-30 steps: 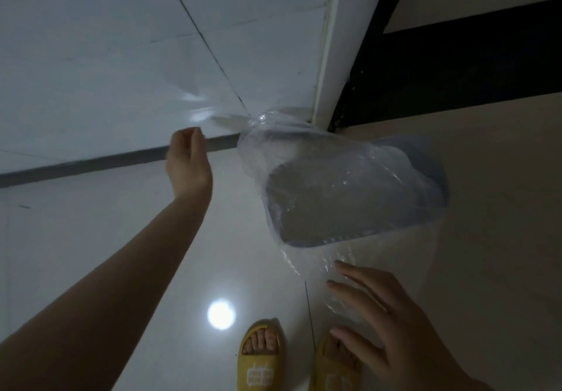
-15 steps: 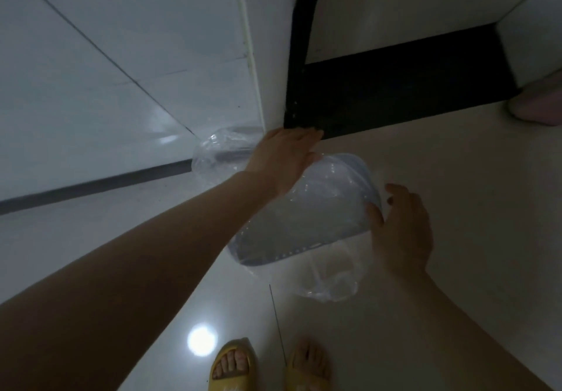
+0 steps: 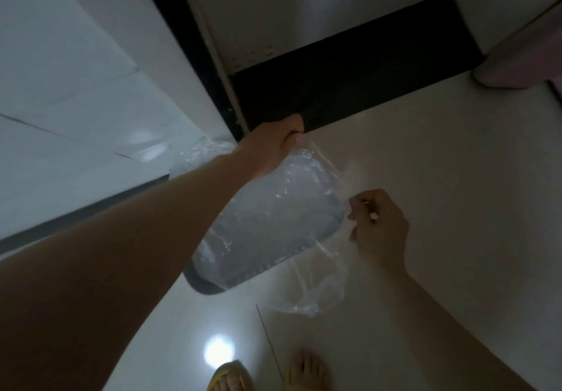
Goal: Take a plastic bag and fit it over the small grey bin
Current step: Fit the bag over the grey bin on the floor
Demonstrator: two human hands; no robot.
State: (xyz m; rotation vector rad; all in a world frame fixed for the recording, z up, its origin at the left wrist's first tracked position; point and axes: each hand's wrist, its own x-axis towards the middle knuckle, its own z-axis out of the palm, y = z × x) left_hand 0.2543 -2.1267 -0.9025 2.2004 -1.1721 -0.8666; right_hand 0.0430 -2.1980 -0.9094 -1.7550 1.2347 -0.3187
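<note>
The small grey bin [image 3: 204,281] stands on the pale tiled floor, seen from above. A clear plastic bag [image 3: 273,217] lies stretched over its mouth, with loose folds hanging off the near right side. My left hand [image 3: 270,147] grips the bag at the bin's far rim, fingers curled over the edge. My right hand [image 3: 378,226] pinches the bag's edge at the bin's right side. My left forearm hides the bin's left part.
A white tiled wall [image 3: 76,101] rises on the left, and a dark door threshold [image 3: 349,86] lies beyond the bin. A pink object [image 3: 523,62] sits at the far right. My feet in yellow slippers [image 3: 228,378] stand below the bin.
My left hand has moved across from the left to the bin's far rim. My right hand shifted from the bin's side wall to pinching the bag's edge. The view has swung left.
</note>
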